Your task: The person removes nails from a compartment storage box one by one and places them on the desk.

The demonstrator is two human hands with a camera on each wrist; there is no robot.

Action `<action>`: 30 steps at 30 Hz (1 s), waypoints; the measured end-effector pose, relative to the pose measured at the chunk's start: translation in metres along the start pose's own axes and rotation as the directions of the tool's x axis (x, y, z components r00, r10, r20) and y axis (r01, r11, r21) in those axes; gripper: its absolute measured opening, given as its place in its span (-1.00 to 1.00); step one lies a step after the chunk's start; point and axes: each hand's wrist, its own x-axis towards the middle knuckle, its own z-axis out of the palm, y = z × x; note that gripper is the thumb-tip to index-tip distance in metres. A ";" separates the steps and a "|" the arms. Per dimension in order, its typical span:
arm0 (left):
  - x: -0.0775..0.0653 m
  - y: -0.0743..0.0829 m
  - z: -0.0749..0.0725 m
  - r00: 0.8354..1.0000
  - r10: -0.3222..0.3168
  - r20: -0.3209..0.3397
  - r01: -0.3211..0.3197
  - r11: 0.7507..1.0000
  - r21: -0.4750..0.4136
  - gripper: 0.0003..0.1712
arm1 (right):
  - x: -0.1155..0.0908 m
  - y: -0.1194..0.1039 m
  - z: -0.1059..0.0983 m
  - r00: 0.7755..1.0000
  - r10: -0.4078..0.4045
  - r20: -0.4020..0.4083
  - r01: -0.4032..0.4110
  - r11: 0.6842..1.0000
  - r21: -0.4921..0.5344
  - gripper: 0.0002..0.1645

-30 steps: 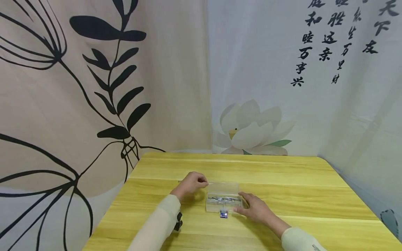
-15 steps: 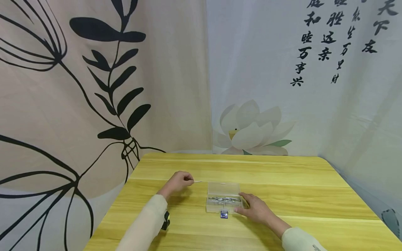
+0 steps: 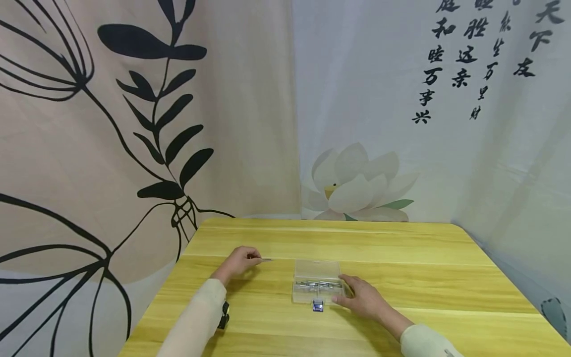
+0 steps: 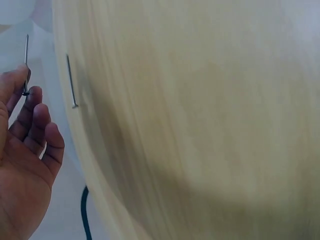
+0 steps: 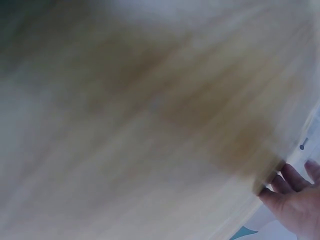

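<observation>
L hand (image 3: 240,261) is above the table (image 3: 392,253), well left of the box, pinching a thin metal nail (image 4: 27,50) btwn thumb & fingertips; in the head view its shank sticks out to the right. A 2nd nail (image 4: 71,82) lies on the tabletop near that hand, per the left wrist cam. R hand (image 3: 363,296) grips the right end of the clear plastic box (image 3: 299,298), thumb on the near side, fingers on the far side. Box sits approx mid-table, lid (image 3: 317,269) open & folded to the far side; loose nails (image 3: 318,284) lie in its far part. Blue tab (image 3: 318,305) at the near edge. Pale sleeves (image 3: 196,312) on both arms; black gadget (image 3: 224,316) at the L wrist. Beyond the far edge: curtain (image 3: 250,124) w/ dark plant print left, pale lotus abt mid, black characters upper right.
</observation>
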 end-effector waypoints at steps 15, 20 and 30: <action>0.009 -0.019 -0.001 0.998 -0.046 -0.035 0.047 0.998 0.032 -0.89 | 0.000 -0.002 -0.001 1.000 0.003 0.000 -0.003 1.000 0.011 -0.08; 0.011 -0.018 0.000 0.998 -0.039 -0.043 0.042 0.998 0.051 -0.90 | 0.000 -0.001 -0.001 1.000 0.006 0.007 -0.006 1.000 0.009 -0.07; 0.019 -0.023 0.006 0.998 -0.041 -0.053 0.050 0.985 0.167 -0.94 | 0.001 0.000 0.001 1.000 0.010 0.005 -0.010 1.000 0.022 -0.07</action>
